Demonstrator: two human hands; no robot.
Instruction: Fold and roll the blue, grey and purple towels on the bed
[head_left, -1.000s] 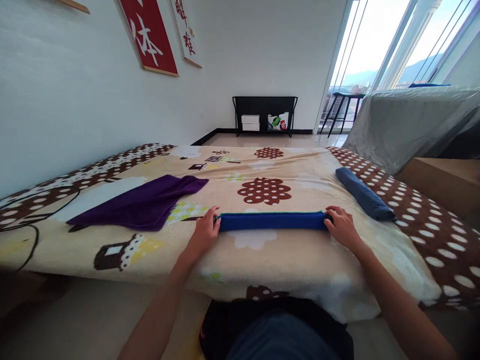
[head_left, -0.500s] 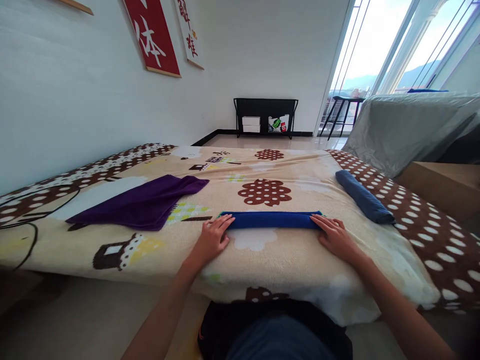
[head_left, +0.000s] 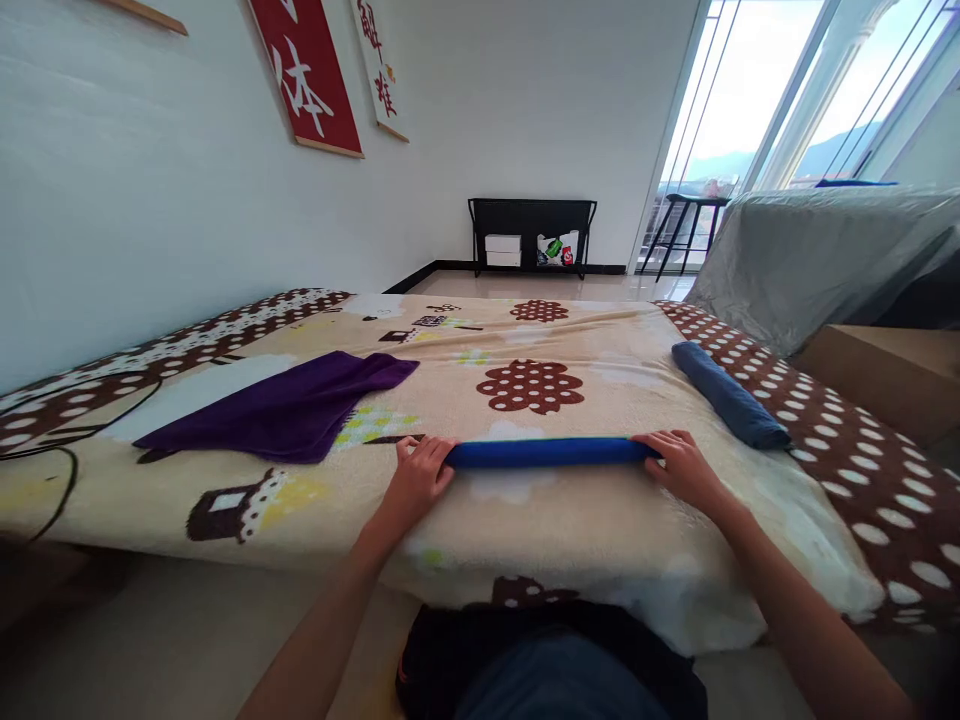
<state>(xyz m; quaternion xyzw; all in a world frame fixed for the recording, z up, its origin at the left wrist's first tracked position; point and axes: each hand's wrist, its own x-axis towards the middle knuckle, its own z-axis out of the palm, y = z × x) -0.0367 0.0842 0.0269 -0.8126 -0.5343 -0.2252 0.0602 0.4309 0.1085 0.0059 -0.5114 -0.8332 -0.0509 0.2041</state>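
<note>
Bright room, white walls (head_left: 540,120), glass door (head_left: 742,90) at right. Background count: 2 hanging scrolls, one red (head_left: 319,85), one white (head_left: 380,70); 1 black rack (head_left: 525,217) with white boxes (head_left: 502,250) (looks like 2, stacked) and 1 printed bag (head_left: 559,250); 1 dark stool (head_left: 686,202); 1 plastic-covered bulk (head_left: 817,250); 1 cardboard box (head_left: 877,375) at right.

Work surface: bed with 1 cream blanket (head_left: 570,540), brown polka-dot borders both sides. Black cord (head_left: 69,490) loops at its left edge.

Cloth items on the bed: 3. 1 purple cloth (head_left: 285,405), spread loose and wrinkled, left. 1 grey-blue roll (head_left: 729,395), lying diagonally, right. 1 blue strip (head_left: 551,453), between those two, near the front edge, running left-right.

Blue strip: saturated royal blue, long, narrow, fairly straight, tube-like, thin greenish line along the far edge. Ends under the hands, so end shape not visible. Can't tell if it's flat on the blanket all along.

Hands: 2. Left hand (head_left: 424,470) has fingers bent over the strip's left end, thumb on the near side, gripping it. Right hand (head_left: 681,468) does the same at the right end. Middle of the strip is untouched.
</note>
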